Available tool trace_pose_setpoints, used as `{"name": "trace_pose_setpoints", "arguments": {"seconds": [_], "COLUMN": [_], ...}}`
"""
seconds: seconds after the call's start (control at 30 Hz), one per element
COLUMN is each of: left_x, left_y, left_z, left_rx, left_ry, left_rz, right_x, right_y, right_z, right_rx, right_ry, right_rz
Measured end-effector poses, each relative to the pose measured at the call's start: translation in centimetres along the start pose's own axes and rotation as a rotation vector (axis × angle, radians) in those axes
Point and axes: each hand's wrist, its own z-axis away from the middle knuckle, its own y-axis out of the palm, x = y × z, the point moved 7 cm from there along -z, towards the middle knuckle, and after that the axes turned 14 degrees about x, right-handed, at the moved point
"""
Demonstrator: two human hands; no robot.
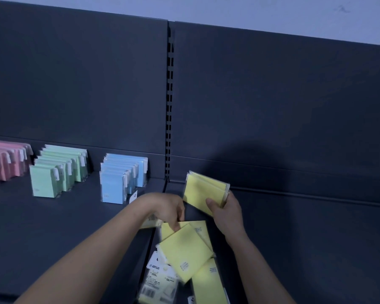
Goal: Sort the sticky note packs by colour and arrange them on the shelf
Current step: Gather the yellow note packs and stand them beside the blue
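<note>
Several yellow sticky note packs lie loose in a pile (185, 255) on the dark shelf (64, 218) in front of me. My left hand (167, 207) reaches down and pinches the upper corner of the top yellow pack in the pile. My right hand (225, 210) grips a small stack of yellow packs (203, 193), held tilted above the shelf. To the left stand upright rows sorted by colour: pink packs (4, 163), green packs (57, 170) and blue packs (122, 177).
A dark back panel with a slotted upright (169, 102) rises behind the shelf. Packs lying label side up (157, 281) sit at the pile's lower left. The shelf section to the right (316, 238) is bare.
</note>
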Motion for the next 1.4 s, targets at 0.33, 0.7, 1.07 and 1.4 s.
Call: {"name": "trace_pose_setpoints", "arguments": {"seconds": [0.33, 0.7, 1.07, 1.4], "left_x": [3.3, 0.9, -1.5, 2.9], "left_y": [-3.4, -1.7, -3.5, -3.0], "left_z": [2.7, 2.3, 5.2, 3.0], "left_rx": [-0.384, -0.437, -1.089, -0.919], "left_ry": [0.183, 0.495, 0.123, 0.213], "left_rz": [0.756, 1.284, -0.171, 0.623], "right_x": [0.0, 1.1, 3.2, 2.6], "right_y": [-0.6, 1.2, 1.3, 1.0], "right_z": [0.1, 0.3, 0.7, 0.8], "right_rx": [-0.019, 0.035, 0.097, 0.103], "right_ry": [0.002, -0.01, -0.093, -0.04], "right_rz": [-0.093, -0.269, -0.187, -0.25]}}
